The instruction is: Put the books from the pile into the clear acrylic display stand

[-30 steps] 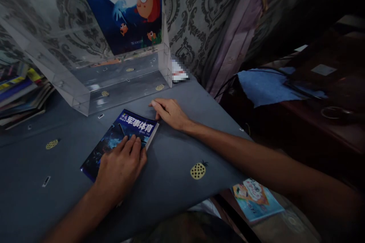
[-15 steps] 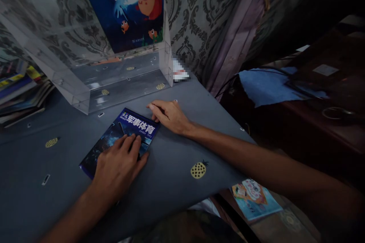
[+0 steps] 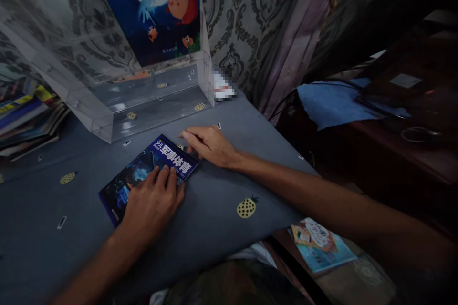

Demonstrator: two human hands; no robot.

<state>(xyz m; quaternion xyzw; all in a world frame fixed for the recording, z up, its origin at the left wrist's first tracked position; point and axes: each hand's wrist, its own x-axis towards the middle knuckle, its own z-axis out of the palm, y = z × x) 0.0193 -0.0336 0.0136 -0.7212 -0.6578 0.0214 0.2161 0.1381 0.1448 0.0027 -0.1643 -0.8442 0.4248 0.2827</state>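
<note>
Head view, looking down at a grey surface point(image 3: 214, 228) covered with a cloth printed with small pineapples. A dark blue paperback book point(image 3: 143, 178) lies flat on it, turned at an angle, its white title strip toward the far right corner.

The left hand point(image 3: 152, 202) rests palm down on the near right part of the cover, its fingers point(image 3: 162, 178) stretched out and close together. They grip nothing; the flat press seems to pin the book in place. The right hand point(image 3: 211, 145) lies on the surface at the book's far right corner, its fingers point(image 3: 189, 136) loosely curled and touching the corner edge, apparently to steady or square it. Neither hand is closed around the book.

Just behind the book stands a clear acrylic stand point(image 3: 150, 105) with a low front lip. A picture book point(image 3: 157, 9) with a cartoon fish cover leans upright inside it, and the lip seems to keep it from sliding forward. A patterned wall rises behind.

At the left edge a stack of books point(image 3: 25, 114) lies flat. Below the surface's near right edge another children's book point(image 3: 320, 245) lies lower down. To the right, a blue cloth point(image 3: 332, 105) drapes over dark furniture.
</note>
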